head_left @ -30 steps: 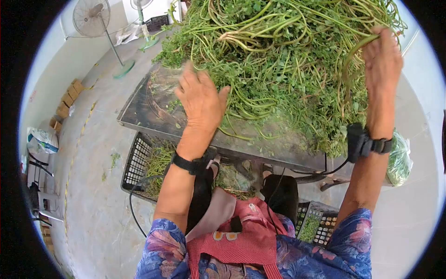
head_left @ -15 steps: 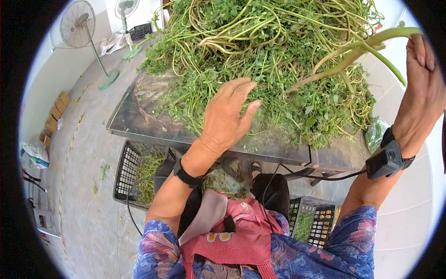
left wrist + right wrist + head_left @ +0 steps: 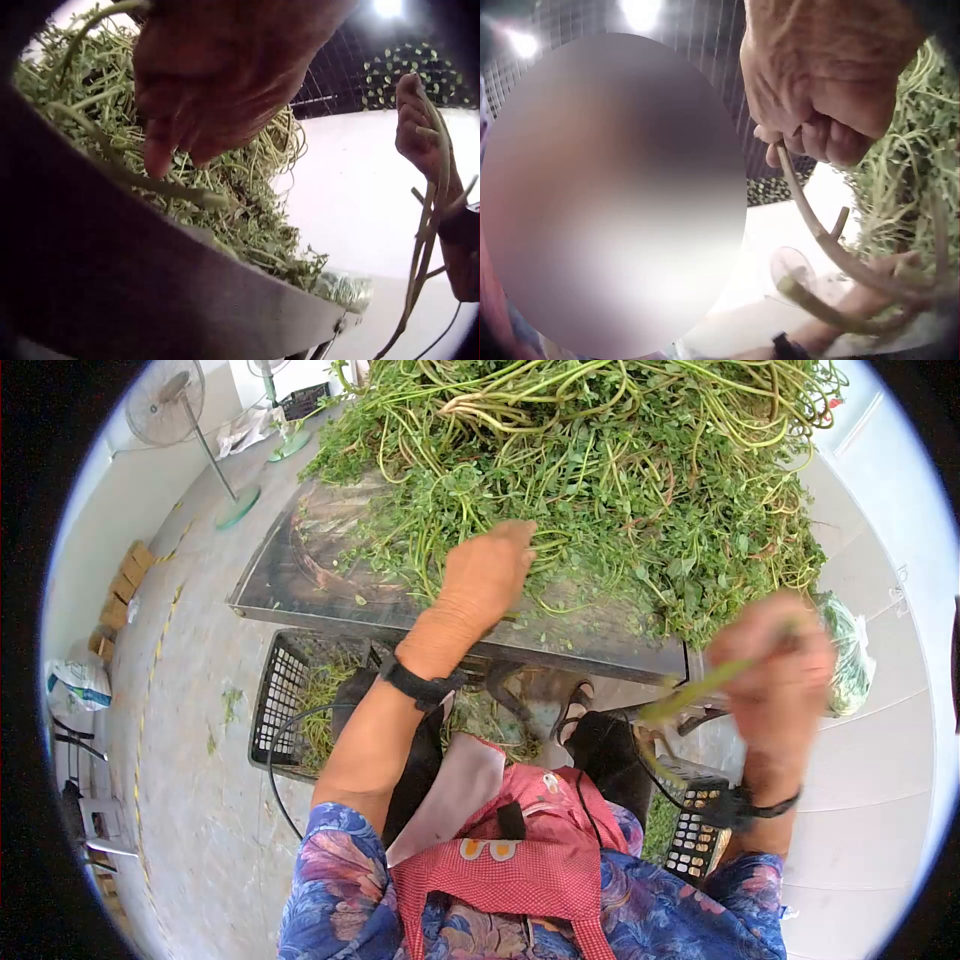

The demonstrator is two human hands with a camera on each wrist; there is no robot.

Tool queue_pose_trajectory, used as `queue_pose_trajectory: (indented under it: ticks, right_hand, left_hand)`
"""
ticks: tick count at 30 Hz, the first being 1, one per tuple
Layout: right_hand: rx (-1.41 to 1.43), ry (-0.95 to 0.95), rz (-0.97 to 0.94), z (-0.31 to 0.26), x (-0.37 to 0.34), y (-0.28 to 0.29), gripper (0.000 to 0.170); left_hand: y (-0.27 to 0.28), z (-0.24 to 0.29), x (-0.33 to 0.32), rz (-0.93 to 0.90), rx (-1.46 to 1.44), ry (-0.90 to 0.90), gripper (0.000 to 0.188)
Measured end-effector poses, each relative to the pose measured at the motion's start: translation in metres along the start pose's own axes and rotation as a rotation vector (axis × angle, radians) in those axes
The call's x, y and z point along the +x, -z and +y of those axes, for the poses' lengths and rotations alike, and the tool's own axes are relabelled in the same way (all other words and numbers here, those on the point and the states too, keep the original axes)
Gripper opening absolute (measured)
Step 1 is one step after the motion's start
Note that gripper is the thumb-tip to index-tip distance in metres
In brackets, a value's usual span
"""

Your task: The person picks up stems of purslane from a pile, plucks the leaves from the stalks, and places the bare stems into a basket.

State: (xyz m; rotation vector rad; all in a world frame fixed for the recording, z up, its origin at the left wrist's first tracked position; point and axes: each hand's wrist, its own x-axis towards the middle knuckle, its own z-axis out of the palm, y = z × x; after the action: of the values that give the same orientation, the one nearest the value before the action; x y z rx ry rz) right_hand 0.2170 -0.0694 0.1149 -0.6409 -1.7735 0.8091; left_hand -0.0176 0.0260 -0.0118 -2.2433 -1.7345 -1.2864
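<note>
A large heap of leafy green stems covers much of the dark table. My left hand is at the heap's near edge with its fingers pointing down among the stems; in the left wrist view its fingertips come right at a cut stem, and the thumb is hidden, so I cannot tell whether they pinch one. Off the table's front right corner, my right hand, blurred, grips a thick branched stem. The right wrist view shows that stem hanging below the curled fingers.
A black crate with stems stands under the table at the left. Another crate with greens is by my right knee. A plastic bag of greens is beyond the table's right end. Standing fans are at the back left.
The right hand has swung from the far right in toward my body with the thick stem. The left hand drew back from the heap, then lowered its fingers to stems at the near edge.
</note>
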Motion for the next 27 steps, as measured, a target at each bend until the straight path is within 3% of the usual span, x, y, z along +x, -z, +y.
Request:
queue_pose_trajectory:
  ticks: [1,3,5,6,8,9,11,12,13,15,16,25,27]
  right_hand:
    - [-0.21,-0.054,-0.166,0.006,-0.001,-0.007,0.023]
    - [-0.125,-0.247,-0.283,0.033,-0.009,-0.018,0.021]
    - [-0.209,-0.275,-0.379,0.064,-0.015,-0.029,0.019]
    - [-0.295,-0.302,-0.47,0.079,-0.019,-0.032,0.019]
    - [-0.276,-0.304,-0.467,0.105,-0.028,-0.035,0.019]
    - [-0.26,-0.312,-0.467,0.112,-0.03,-0.034,0.02]
    - [-0.283,-0.298,-0.431,0.116,-0.023,-0.024,0.021]
    - [-0.251,-0.314,-0.354,0.113,-0.014,-0.02,0.021]
    - [-0.219,-0.329,-0.274,0.113,-0.005,-0.015,0.022]
    - [-0.178,-0.294,-0.229,0.118,0.011,-0.01,0.025]
    - [-0.184,-0.303,-0.172,0.12,0.017,-0.008,0.025]
    - [-0.032,-0.317,0.148,0.156,0.055,-0.023,0.029]
    - [0.167,-0.524,0.168,0.167,0.063,-0.028,0.03]
  left_hand:
    - [-0.007,0.0,-0.001,-0.074,0.077,-0.026,0.023]
    - [-0.012,-0.004,0.002,-0.161,0.138,-0.008,0.021]
    - [-0.01,-0.007,0.006,-0.396,0.335,0.064,0.018]
    - [-0.008,-0.012,0.006,-0.395,0.337,0.068,0.018]
    - [0.002,-0.025,0.007,-0.091,0.01,-0.066,0.015]
    - [0.007,-0.03,0.008,-0.089,0.014,-0.065,0.015]
    - [0.019,-0.035,0.008,-0.003,-0.235,-0.032,0.013]
    - [0.025,-0.033,0.009,-0.058,-0.337,0.076,0.013]
    - [0.028,-0.031,0.009,-0.056,-0.331,0.075,0.013]
    - [0.029,-0.027,0.01,-0.122,-0.814,0.239,0.013]
    - [0.026,-0.029,0.01,-0.129,-0.871,0.213,0.012]
    - [-0.015,-0.01,0.01,-0.163,-0.823,0.161,0.01]
    - [-0.023,-0.01,0.007,-0.147,-0.621,0.011,0.01]
